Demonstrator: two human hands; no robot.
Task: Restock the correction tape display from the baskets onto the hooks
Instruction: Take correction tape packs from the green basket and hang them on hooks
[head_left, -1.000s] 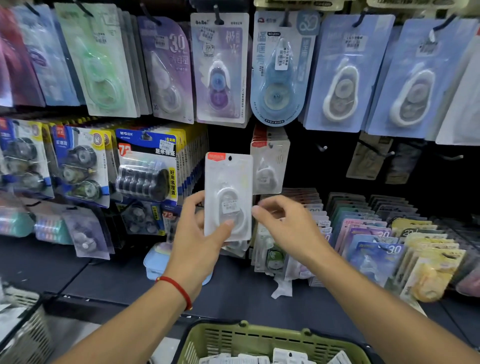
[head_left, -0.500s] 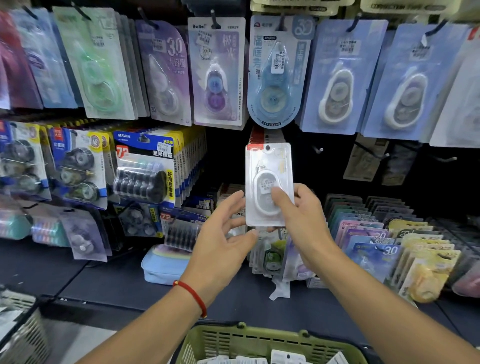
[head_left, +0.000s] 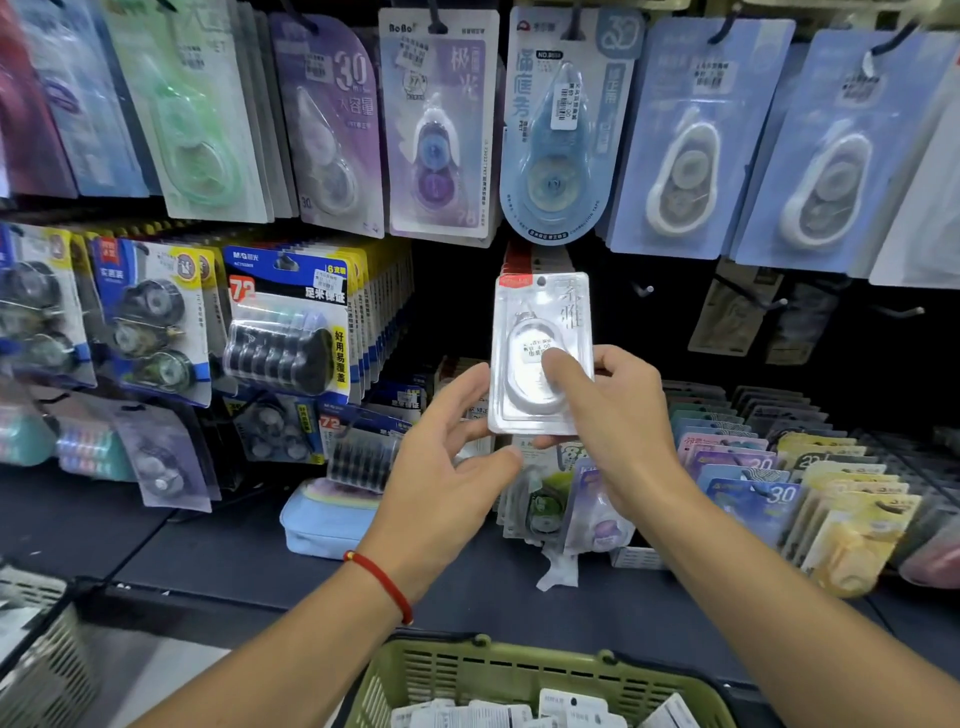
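A white correction tape pack (head_left: 540, 322) with a red corner tab stands upright in front of a row of matching packs on a hook. My right hand (head_left: 613, 415) grips it from the right, thumb pressed on the blister and fingers behind. My left hand (head_left: 447, 457) is just to the pack's lower left, fingers spread and relaxed, fingertips near its left edge; contact is unclear. A green basket (head_left: 467, 670) with more white packs sits at the bottom edge.
Hanging correction tape packs fill the upper rows (head_left: 436, 130). Bare hooks (head_left: 644, 288) jut out to the right of the held pack. Boxed blue refill sets (head_left: 291, 322) hang at left. Rows of packs (head_left: 753, 483) stand on the shelf at right. A light blue pouch (head_left: 327, 519) lies on the shelf.
The pack moved from my left hand to my right and shifted right and up toward the hook. My left hand let go and opened beside it.
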